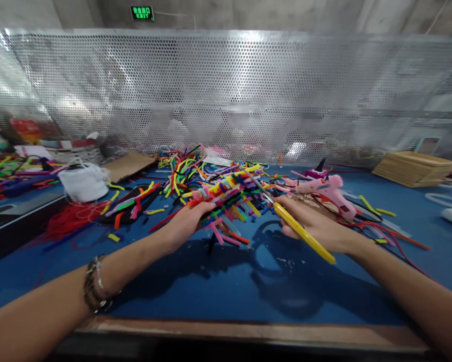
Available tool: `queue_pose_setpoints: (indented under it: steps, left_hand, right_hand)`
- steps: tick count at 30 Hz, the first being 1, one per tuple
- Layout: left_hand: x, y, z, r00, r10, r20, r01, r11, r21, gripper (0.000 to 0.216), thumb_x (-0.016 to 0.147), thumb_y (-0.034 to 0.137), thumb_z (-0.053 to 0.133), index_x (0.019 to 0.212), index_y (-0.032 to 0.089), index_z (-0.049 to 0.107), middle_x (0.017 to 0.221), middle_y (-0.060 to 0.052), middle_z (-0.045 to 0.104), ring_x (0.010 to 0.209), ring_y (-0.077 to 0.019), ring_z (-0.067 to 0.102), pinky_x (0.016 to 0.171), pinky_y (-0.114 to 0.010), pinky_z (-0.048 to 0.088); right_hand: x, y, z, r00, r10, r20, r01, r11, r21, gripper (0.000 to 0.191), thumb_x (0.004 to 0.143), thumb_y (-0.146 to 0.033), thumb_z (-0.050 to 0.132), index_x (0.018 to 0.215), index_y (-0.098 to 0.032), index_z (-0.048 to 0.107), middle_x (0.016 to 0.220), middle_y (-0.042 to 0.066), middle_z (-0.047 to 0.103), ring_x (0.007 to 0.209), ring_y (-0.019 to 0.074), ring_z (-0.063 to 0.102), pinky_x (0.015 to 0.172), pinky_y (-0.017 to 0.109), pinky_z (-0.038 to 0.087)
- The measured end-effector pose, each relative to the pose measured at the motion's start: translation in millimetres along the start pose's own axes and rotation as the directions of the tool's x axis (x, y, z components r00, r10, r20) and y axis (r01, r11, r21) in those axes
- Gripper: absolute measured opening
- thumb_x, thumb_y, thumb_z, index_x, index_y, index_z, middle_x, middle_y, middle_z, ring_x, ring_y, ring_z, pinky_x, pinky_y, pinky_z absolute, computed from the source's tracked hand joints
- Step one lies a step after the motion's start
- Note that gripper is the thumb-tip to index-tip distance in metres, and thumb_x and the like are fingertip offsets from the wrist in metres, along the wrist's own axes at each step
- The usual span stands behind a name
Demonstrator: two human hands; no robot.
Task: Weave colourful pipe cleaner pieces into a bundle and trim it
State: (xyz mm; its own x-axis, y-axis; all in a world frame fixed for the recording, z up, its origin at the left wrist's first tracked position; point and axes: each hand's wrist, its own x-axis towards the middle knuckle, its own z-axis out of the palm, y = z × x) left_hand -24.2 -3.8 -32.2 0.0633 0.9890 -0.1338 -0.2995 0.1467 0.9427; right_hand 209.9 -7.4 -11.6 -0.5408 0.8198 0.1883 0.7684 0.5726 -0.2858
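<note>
My left hand (184,223) is closed around the left end of a bristly multicoloured bundle of pipe cleaners (229,196), held above the blue table. Short cut ends in pink, yellow, green and orange stick out of its underside. In my right hand (316,223) is a pair of scissors with yellow handles (304,234). Their metal blades point up and left and reach the bundle's right end. Whether the blades are touching or closed on a strand I cannot tell. Shadows of both hands fall on the table below.
Behind the bundle lies a heap of loose pipe cleaners (182,173). A pink glue gun (333,193) rests right of my right hand, with wooden boards (414,168) farther right. At left are a white face mask (83,182) and red thread (73,221). A perforated metal screen (210,75) stands behind.
</note>
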Motion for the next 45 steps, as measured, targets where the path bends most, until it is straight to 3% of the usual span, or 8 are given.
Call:
queue_pose_setpoints:
  steps: [7,15,23,28,36,40,43,45]
  left_hand:
    - [-2,-3,0,0.995,-0.031,0.097,0.029,0.999,0.027,0.019,0.073,0.01,0.048,0.085,0.013,0.063,0.071,-0.002,0.069,0.065,-0.016,0.065,0.066,-0.024,0.052]
    - [-2,-8,-4,0.992,-0.057,0.114,0.052,0.998,0.041,0.017,0.073,0.011,0.051,0.082,0.014,0.065,0.078,-0.004,0.07,0.071,-0.0172,0.065,0.066,-0.024,0.053]
    - [-6,-2,2,0.984,-0.083,0.16,0.075,0.996,0.057,0.028,0.077,0.01,0.043,0.099,0.01,0.06,0.078,-0.006,0.069,0.072,-0.017,0.065,0.071,-0.027,0.053]
    - [-2,6,-3,0.969,-0.056,0.239,0.027,0.992,0.123,0.029,0.079,0.008,0.035,0.095,0.006,0.059,0.055,-0.005,0.065,0.05,-0.0165,0.063,0.057,-0.027,0.053]
    - [8,20,-20,0.981,0.092,0.173,-0.134,0.958,0.253,0.005,0.069,0.013,0.052,0.073,0.012,0.055,0.052,0.002,0.057,0.038,-0.0081,0.05,0.039,-0.018,0.042]
    - [8,19,-26,0.92,0.19,0.343,-0.339,0.824,0.453,0.027,0.065,0.03,0.063,0.085,0.014,0.055,0.055,0.004,0.054,0.04,-0.0056,0.045,0.036,-0.014,0.032]
    - [1,18,-23,0.863,0.031,0.505,-0.42,0.6,0.681,0.037,0.068,0.037,0.06,0.098,0.016,0.054,0.06,0.005,0.055,0.041,-0.0055,0.044,0.039,-0.015,0.032]
    - [-3,15,-20,0.813,-0.045,0.581,-0.516,0.407,0.753,0.04,0.07,0.038,0.059,0.104,0.017,0.053,0.069,0.003,0.058,0.049,-0.0075,0.049,0.045,-0.016,0.037]
  right_hand:
    - [0,-2,4,0.999,-0.048,-0.008,0.049,0.995,0.091,0.042,0.076,-0.059,0.03,0.081,-0.019,0.043,0.076,0.006,0.049,0.069,0.0198,0.047,0.065,0.037,0.041]
    - [3,-1,2,0.997,-0.069,-0.028,0.071,0.995,0.066,0.044,0.076,-0.059,0.031,0.082,-0.017,0.043,0.07,0.004,0.049,0.059,0.0159,0.045,0.054,0.031,0.038]
    - [3,-4,2,0.988,0.113,-0.104,-0.095,0.983,0.158,0.032,0.077,-0.05,0.032,0.067,-0.021,0.036,0.048,-0.004,0.043,0.035,0.0096,0.04,0.035,0.022,0.028]
    - [6,10,-4,0.963,0.038,-0.266,-0.085,0.982,-0.168,0.031,0.075,-0.047,0.04,0.065,-0.018,0.044,0.052,-0.001,0.047,0.045,0.0111,0.041,0.042,0.023,0.026]
    - [5,31,-4,1.0,-0.007,-0.011,0.001,0.902,-0.432,0.034,0.075,-0.046,0.046,0.077,-0.016,0.059,0.072,0.007,0.061,0.062,0.017,0.052,0.056,0.027,0.035]
    - [4,27,-7,0.977,-0.146,-0.157,0.085,0.936,-0.342,0.034,0.08,-0.043,0.044,0.092,-0.015,0.058,0.081,0.008,0.06,0.07,0.0175,0.054,0.062,0.029,0.04]
    - [1,9,-2,0.894,-0.275,-0.354,0.222,0.958,-0.183,0.047,0.076,-0.039,0.054,0.114,-0.014,0.045,0.09,0.008,0.058,0.074,0.0159,0.054,0.066,0.029,0.044]
    - [-1,-7,7,0.868,-0.411,-0.28,0.408,0.91,-0.072,0.058,0.07,-0.042,0.061,0.118,-0.016,0.041,0.098,0.007,0.056,0.081,0.016,0.055,0.072,0.03,0.045]
